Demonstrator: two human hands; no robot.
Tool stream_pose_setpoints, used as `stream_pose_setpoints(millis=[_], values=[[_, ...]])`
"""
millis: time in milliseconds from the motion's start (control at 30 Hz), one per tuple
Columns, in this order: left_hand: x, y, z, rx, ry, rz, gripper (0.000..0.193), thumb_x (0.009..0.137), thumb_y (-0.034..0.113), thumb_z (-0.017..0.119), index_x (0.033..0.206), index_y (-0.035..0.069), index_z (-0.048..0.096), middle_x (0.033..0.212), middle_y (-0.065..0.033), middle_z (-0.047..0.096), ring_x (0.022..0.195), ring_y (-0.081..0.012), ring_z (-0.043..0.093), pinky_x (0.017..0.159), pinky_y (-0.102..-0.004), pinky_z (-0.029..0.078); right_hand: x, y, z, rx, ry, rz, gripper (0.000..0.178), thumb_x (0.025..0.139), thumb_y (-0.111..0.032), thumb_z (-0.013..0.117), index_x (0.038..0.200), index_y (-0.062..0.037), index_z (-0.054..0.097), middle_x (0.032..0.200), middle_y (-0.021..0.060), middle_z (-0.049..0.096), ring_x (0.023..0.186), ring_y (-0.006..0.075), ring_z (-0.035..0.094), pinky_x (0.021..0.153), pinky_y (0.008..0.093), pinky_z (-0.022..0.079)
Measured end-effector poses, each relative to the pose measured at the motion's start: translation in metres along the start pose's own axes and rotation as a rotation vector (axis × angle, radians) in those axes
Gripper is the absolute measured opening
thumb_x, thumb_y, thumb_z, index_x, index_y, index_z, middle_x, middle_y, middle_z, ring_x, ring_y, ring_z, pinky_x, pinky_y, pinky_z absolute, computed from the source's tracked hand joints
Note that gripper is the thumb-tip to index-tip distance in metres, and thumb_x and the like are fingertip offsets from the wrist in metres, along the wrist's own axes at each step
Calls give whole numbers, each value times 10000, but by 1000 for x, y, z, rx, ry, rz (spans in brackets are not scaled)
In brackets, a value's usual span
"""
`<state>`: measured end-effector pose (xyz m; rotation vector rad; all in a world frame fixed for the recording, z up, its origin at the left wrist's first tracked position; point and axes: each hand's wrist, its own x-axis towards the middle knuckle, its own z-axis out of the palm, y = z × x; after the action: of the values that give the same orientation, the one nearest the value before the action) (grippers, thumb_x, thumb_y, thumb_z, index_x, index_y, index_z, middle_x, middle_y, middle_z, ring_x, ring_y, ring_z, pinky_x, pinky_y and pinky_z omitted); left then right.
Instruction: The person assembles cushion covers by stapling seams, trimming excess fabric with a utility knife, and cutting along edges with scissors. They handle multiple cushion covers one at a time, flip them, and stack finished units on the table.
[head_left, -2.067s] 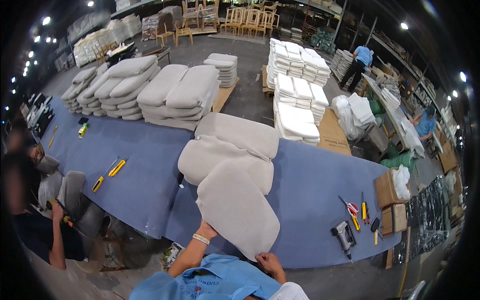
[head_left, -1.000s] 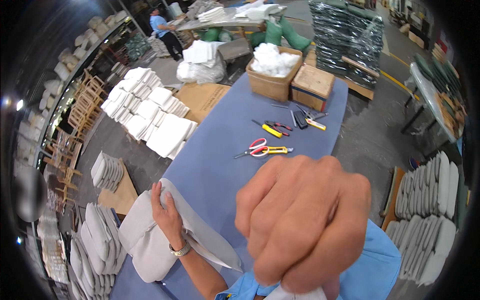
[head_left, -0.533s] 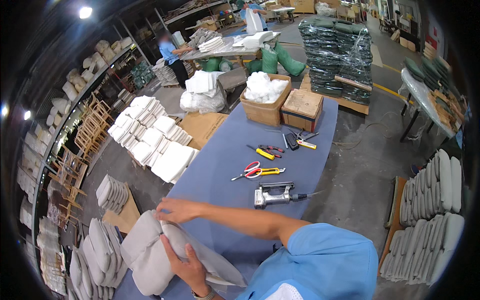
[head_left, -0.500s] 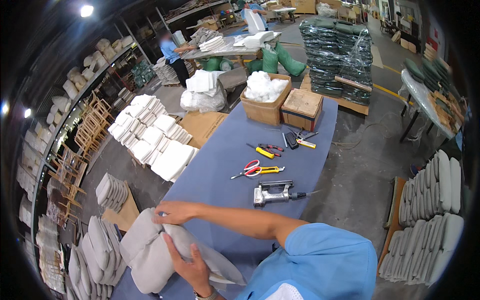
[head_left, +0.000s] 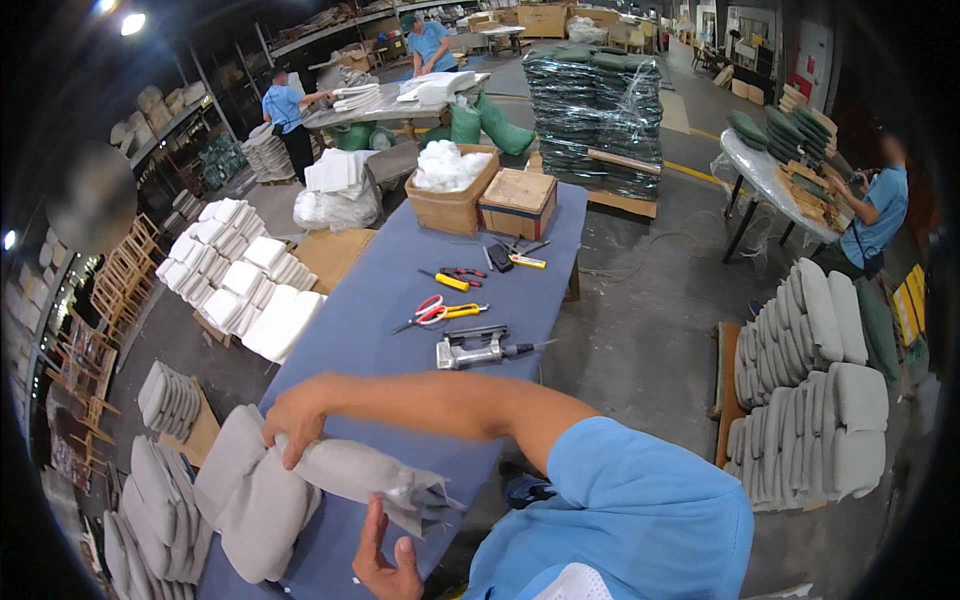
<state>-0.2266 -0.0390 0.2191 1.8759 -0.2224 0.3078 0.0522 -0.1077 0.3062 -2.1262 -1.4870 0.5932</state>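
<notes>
A grey fabric cushion (head_left: 350, 470) with loose, ragged cloth at its right end lies across the near left of the blue-covered table (head_left: 400, 345). My right hand (head_left: 296, 418) reaches over from the right and grips its left end, fingers curled over the cloth. Just below the loose end is my left hand (head_left: 388, 562), open, with fingers and thumb apart; whether a fingertip touches the cloth I cannot tell. Under and beside the held cushion rests another grey cushion (head_left: 262, 525), creased across into two padded sections, by the table's left edge.
Farther up the table lie a nail gun (head_left: 472, 347), scissors (head_left: 430, 310), a yellow cutter (head_left: 464, 310), pliers (head_left: 465, 273) and a box of white stuffing (head_left: 448, 168). Grey cushion stacks (head_left: 160, 510) stand left, others (head_left: 800, 430) right. A co-worker (head_left: 875, 215) stands at the right table.
The held cushion has swung up flatter, its loose end now pointing right. My left hand has come off its face to below that end. The view has shifted rightward.
</notes>
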Motion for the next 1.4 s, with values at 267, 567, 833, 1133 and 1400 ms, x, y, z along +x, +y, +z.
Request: stream_pose_setpoints(millis=[267, 567, 833, 1133, 1400], values=[[-11, 126, -95, -131, 24, 935, 793, 979, 626, 572, 1424, -29, 537, 1081, -262, 689, 893, -400, 722, 810, -586, 561, -4, -11, 14, -85, -215, -379, 812, 887, -358, 769, 1571, -100, 414, 1523, 203, 519, 1390, 371, 506, 1156, 433, 396], [-110, 227, -114, 233, 145, 958, 524, 987, 506, 633, 1487, 538, 477, 819, -22, 634, 614, -172, 563, 635, -362, 591, 41, -96, 71, -492, 173, 20, 738, 897, -646, 641, 1420, -130, 572, 1188, 194, 720, 1112, 420, 673, 960, 533, 524], [-170, 245, -110, 387, 308, 757, 427, 990, 496, 637, 1405, 554, 559, 788, -24, 635, 601, -155, 565, 634, -336, 596, 44, -103, 92, -654, 335, -182, 721, 888, -647, 645, 1390, -133, 592, 1132, 143, 735, 1012, 363, 705, 809, 509, 542], [-166, 250, -123, 361, 279, 771, 369, 997, 487, 629, 1359, 557, 607, 754, -10, 607, 589, -144, 536, 671, -326, 583, -12, -162, 119, -636, 280, -213, 679, 866, -588, 705, 1374, -147, 616, 963, 100, 716, 874, 326, 697, 699, 461, 514], [-150, 237, -144, 342, 124, 828, 416, 986, 375, 657, 1391, 442, 590, 860, -49, 665, 691, -177, 605, 775, -357, 583, -75, -133, 108, -484, 421, -371, 648, 788, -509, 805, 1301, -132, 680, 834, 74, 656, 748, 289, 659, 657, 395, 506]])
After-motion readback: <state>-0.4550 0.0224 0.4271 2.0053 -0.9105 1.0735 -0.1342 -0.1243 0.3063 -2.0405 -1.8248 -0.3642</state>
